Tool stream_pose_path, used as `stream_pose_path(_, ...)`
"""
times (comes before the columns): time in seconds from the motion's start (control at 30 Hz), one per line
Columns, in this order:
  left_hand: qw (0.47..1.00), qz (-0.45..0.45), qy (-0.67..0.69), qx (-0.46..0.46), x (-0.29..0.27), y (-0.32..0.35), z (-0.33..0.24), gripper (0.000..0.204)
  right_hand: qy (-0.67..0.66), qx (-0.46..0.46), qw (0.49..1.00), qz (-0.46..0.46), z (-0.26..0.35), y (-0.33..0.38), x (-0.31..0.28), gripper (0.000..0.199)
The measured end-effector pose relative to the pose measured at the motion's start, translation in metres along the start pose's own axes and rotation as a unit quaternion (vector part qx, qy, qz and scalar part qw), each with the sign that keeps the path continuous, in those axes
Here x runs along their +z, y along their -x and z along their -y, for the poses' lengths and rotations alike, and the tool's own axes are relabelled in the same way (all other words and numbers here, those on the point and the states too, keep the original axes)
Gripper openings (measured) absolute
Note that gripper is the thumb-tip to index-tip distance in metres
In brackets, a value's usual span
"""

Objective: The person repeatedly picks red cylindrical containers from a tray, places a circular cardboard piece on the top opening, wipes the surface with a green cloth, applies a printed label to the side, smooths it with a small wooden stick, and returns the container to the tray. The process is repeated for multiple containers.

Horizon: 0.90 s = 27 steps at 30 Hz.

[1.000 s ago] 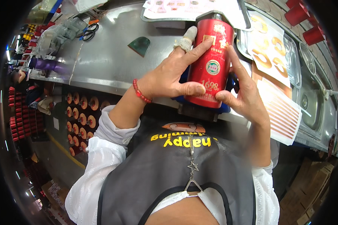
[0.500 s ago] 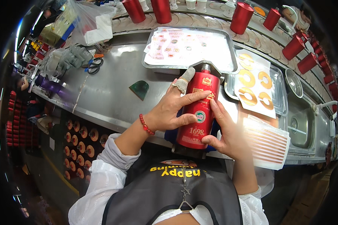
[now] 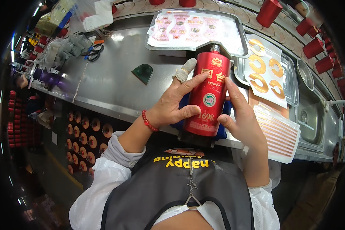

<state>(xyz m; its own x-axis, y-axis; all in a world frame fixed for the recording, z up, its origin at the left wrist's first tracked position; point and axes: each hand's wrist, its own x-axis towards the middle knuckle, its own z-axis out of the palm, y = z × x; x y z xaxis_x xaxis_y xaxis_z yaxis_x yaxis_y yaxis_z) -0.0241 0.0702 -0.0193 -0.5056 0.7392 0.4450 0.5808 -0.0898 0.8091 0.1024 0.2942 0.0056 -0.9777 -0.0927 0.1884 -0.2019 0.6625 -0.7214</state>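
She steadies a red bottle (image 3: 207, 97) lying at the near edge of the steel surface (image 3: 115, 82). The left hand (image 3: 176, 105) and right hand (image 3: 239, 120) wrap their fingers around its sides, thumbs smoothing the front label flat.

Red bottle (image 3: 207, 97) lying on steel counter (image 3: 111, 82), left hand (image 3: 175, 105) and right hand (image 3: 239, 119) clasping its sides

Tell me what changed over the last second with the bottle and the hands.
The red bottle sits a little lower in view than a second ago, farther from the label tray, label side up as before. Both hands kept hold: left hand along its left side, right hand along its right. Nothing was let go. The green scraper and scissors stayed put.
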Motion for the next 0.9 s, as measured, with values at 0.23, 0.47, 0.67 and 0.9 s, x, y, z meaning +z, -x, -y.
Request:
stream_pose_path(0.23,0.999,0.014,-0.025,0.023,0.003,0.007,0.001,0.084,-0.095,0.056,0.994,-0.007,0.011,0.000,0.005,0.120)
stream_pose_path(0.47,0.998,0.016,-0.050,0.016,0.002,0.007,-0.001,0.090,0.065,0.022,0.998,-0.012,0.021,-0.005,-0.006,0.086)
stream_pose_path(0.67,0.997,0.035,-0.066,0.027,-0.001,0.005,0.000,0.096,0.093,0.015,0.995,-0.033,0.018,-0.011,-0.004,0.074)
stream_pose_path(0.9,0.999,0.041,-0.017,-0.009,-0.002,0.007,-0.002,0.099,0.092,0.021,0.995,-0.043,0.021,-0.013,-0.004,0.073)
